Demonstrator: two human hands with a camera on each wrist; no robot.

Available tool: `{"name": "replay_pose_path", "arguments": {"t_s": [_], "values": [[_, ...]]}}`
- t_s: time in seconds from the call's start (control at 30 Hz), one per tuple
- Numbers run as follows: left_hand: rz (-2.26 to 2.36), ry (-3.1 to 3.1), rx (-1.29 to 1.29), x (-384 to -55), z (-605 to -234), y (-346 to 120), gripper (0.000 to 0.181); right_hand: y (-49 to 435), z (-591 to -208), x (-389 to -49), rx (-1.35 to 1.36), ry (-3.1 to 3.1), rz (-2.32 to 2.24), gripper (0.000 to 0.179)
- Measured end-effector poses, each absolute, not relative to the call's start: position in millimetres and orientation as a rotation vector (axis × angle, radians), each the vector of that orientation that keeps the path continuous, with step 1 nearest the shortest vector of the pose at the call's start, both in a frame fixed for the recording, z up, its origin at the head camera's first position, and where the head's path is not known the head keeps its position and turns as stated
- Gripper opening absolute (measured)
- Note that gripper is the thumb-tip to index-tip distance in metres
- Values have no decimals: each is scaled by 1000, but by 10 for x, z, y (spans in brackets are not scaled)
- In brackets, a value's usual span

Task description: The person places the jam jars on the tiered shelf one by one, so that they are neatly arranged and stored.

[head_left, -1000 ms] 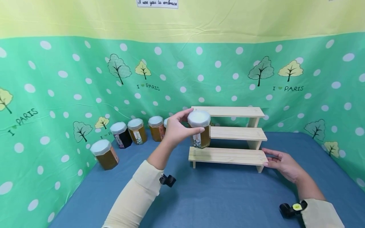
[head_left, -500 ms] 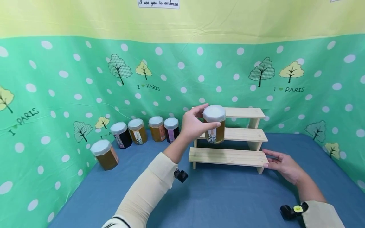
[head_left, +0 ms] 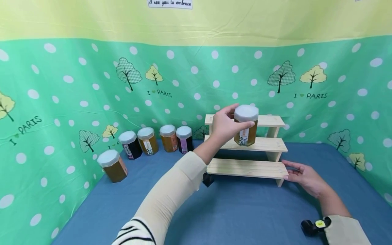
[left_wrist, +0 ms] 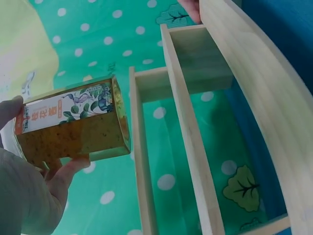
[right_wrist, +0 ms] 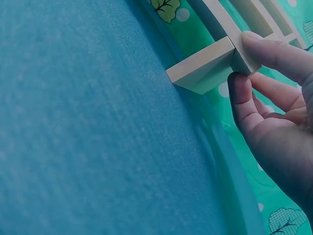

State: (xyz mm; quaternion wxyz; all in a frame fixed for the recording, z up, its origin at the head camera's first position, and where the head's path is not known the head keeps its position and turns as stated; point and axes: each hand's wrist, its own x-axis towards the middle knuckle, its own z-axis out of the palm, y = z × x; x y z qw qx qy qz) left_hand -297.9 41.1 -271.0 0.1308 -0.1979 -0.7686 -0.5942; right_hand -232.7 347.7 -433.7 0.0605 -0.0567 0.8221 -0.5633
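My left hand (head_left: 224, 126) grips a hexagonal honey jar (head_left: 250, 135) with a white lid, thumb on the near side. The jar is upright in the air and overlaps the upper two boards of a three-step wooden display stand (head_left: 245, 166). Amber contents and a white label with leaves show on the jar (left_wrist: 73, 127) in the left wrist view. My right hand (head_left: 307, 178) pinches the right end of the stand's lowest step. In the right wrist view, its thumb lies on top of that board (right_wrist: 208, 63) and a finger beneath.
Further jars stand left on the blue cloth: a dark jar (head_left: 132, 149), two amber jars (head_left: 149, 144) (head_left: 169, 142) and a dark jar with a purple label (head_left: 184, 143) in a back row. One amber jar (head_left: 114, 170) sits nearer. A green printed curtain (head_left: 196, 85) hangs behind.
My left hand has carried the honey jar right and upward, from the stand's left end to in front of its upper boards. The right hand stays at the lowest step.
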Motion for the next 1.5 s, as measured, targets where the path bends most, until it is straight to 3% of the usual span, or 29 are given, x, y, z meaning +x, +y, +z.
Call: {"name": "replay_pose_path", "arguments": {"t_s": [0.33, 0.87, 1.2, 1.33, 1.5], "values": [[-1717, -2184, -548, -3133, -2631, 738, 75, 3487, -4337, -2348, -173, 2494, -1685, 77], [-1287, -2329, -499, -3359, -2615, 999, 79, 3469, -4348, -2336, -172, 2478, -1710, 76], [-1465, -2255, -398, -3490, -2708, 1095, 78, 3489, -4376, -2322, -157, 2484, -1697, 76], [-1488, -2246, -433, -3495, -2770, 1069, 76, 3489, -4381, -2331, -165, 2483, -1713, 75], [-1397, -2310, -563, -3524, -2845, 988, 86, 3495, -4371, -2339, -165, 2482, -1726, 76]]}}
